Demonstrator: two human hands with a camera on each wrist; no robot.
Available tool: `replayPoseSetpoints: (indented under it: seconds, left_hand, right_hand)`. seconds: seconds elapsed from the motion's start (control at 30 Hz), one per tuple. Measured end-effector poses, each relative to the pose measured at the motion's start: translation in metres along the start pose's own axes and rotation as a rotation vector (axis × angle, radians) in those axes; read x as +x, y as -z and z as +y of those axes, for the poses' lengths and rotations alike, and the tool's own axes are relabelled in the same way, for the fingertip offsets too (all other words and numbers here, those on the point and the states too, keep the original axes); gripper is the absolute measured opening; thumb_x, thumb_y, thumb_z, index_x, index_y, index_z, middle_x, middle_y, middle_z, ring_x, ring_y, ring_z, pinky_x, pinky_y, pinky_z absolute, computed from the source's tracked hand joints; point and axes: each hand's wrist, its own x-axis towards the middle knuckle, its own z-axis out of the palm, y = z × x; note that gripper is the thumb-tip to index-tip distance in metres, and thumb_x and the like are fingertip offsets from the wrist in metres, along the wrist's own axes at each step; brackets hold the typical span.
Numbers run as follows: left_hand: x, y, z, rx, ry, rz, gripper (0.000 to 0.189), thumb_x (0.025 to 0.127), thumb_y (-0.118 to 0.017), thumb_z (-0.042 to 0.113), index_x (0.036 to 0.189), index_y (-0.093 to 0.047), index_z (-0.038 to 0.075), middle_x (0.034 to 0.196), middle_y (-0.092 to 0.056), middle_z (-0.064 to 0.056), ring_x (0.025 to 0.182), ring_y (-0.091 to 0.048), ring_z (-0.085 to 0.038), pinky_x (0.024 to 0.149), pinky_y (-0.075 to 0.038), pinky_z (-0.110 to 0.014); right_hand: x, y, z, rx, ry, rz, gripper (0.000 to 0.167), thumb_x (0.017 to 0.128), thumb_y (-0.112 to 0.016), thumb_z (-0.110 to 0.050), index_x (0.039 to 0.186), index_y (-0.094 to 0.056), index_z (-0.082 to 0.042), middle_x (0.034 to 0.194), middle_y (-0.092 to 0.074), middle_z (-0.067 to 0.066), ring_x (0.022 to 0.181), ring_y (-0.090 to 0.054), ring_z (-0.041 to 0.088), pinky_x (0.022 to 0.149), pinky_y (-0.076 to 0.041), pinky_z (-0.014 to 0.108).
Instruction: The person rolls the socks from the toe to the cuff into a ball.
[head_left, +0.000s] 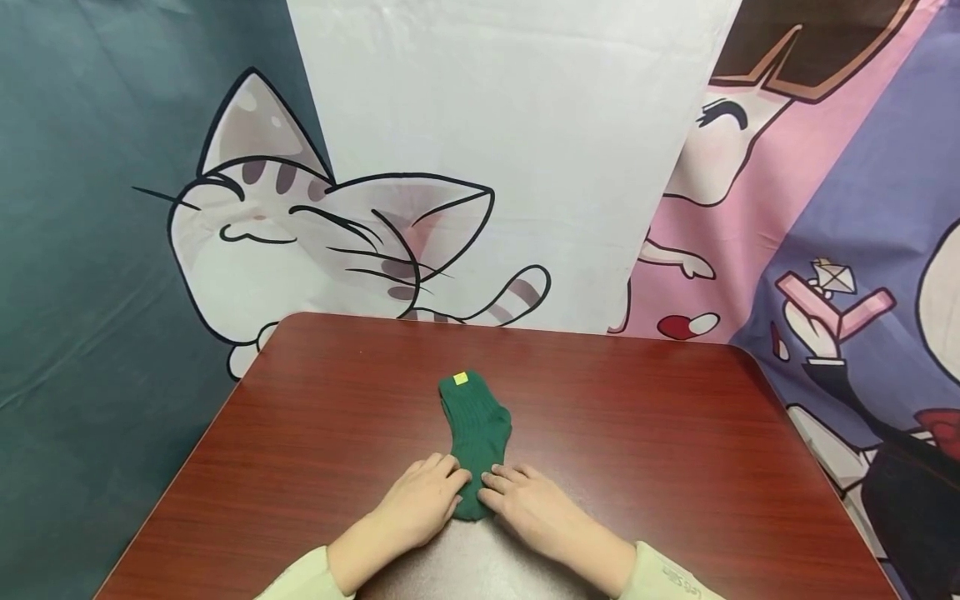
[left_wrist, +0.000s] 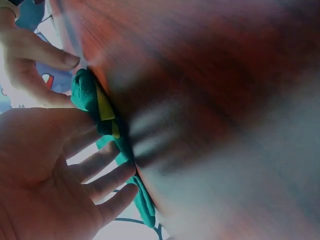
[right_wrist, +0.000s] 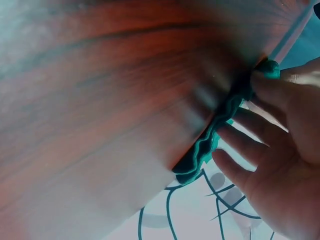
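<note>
A dark green ribbed sock [head_left: 480, 421], apparently a folded pair, lies flat on the table with its cuff at the far end and its toe nearest the person. A small yellow sticker [head_left: 461, 378] marks the cuff. My left hand [head_left: 426, 500] touches the left edge near the toe, and in the left wrist view its fingers [left_wrist: 112, 157] reach out loosely along the sock's side. Across from it, my right hand [head_left: 534, 510] rests at the right edge, fingertips on the fabric. The right wrist view shows the layered sock edge [right_wrist: 202, 145] beside its extended fingers.
The reddish-brown wooden table [head_left: 637, 433] has rounded far corners. Behind it hangs a cloth backdrop [head_left: 525, 100] with a cartoon cat and other drawn figures, close against the far edge.
</note>
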Motion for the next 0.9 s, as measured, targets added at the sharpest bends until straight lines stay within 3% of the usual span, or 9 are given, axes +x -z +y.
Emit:
replayPoseSetpoints:
  seconds: [0.23, 0.43, 0.53, 0.7, 0.9]
  left_hand:
    - [-0.003, 0.003, -0.001, 0.020, -0.034, 0.013, 0.022, 0.097, -0.068, 0.023, 0.117, -0.069, 0.014, 0.116, -0.063, 0.001, 0.109, -0.060, -0.017, 0.090, -0.052, -0.039]
    - [-0.009, 0.007, -0.006, 0.073, -0.178, 0.063, 0.013, 0.098, -0.065, 0.019, 0.109, -0.070, 0.016, 0.108, -0.067, 0.005, 0.101, -0.062, -0.013, 0.086, -0.053, -0.033]
    - [-0.013, 0.008, -0.010, 0.051, -0.225, 0.044, 0.015, 0.097, -0.066, 0.022, 0.110, -0.071, 0.015, 0.111, -0.068, 0.005, 0.103, -0.062, -0.012, 0.088, -0.053, -0.033]
    - [-0.015, 0.012, -0.013, -0.003, -0.236, -0.031, 0.029, 0.095, -0.072, 0.031, 0.119, -0.069, 0.015, 0.120, -0.068, 0.005, 0.110, -0.061, -0.012, 0.094, -0.052, -0.035]
    - [-0.012, 0.009, -0.012, 0.053, -0.247, -0.024, 0.035, 0.090, -0.077, 0.033, 0.119, -0.068, 0.015, 0.115, -0.068, 0.006, 0.108, -0.063, -0.011, 0.093, -0.052, -0.033]
  right_hand:
    - [0.000, 0.002, 0.000, 0.029, -0.016, -0.061, 0.038, 0.097, -0.068, -0.033, 0.133, -0.067, -0.021, 0.137, -0.064, 0.001, 0.128, -0.059, 0.019, 0.101, -0.050, 0.039]
    - [0.001, -0.002, 0.000, 0.033, -0.007, 0.011, 0.036, 0.094, -0.071, -0.032, 0.128, -0.071, -0.021, 0.132, -0.067, 0.003, 0.122, -0.062, 0.020, 0.097, -0.051, 0.038]
    - [0.002, -0.003, 0.001, 0.065, -0.020, 0.025, 0.034, 0.093, -0.072, -0.031, 0.126, -0.072, -0.020, 0.131, -0.067, 0.004, 0.121, -0.063, 0.019, 0.096, -0.052, 0.038]
    - [0.002, -0.003, 0.002, 0.100, -0.050, -0.013, 0.034, 0.095, -0.071, -0.031, 0.127, -0.072, -0.020, 0.134, -0.065, 0.005, 0.123, -0.061, 0.019, 0.099, -0.051, 0.040]
    - [0.002, -0.004, 0.002, 0.086, -0.052, 0.009, 0.033, 0.094, -0.072, -0.033, 0.123, -0.074, -0.018, 0.129, -0.067, 0.005, 0.121, -0.063, 0.018, 0.099, -0.051, 0.039]
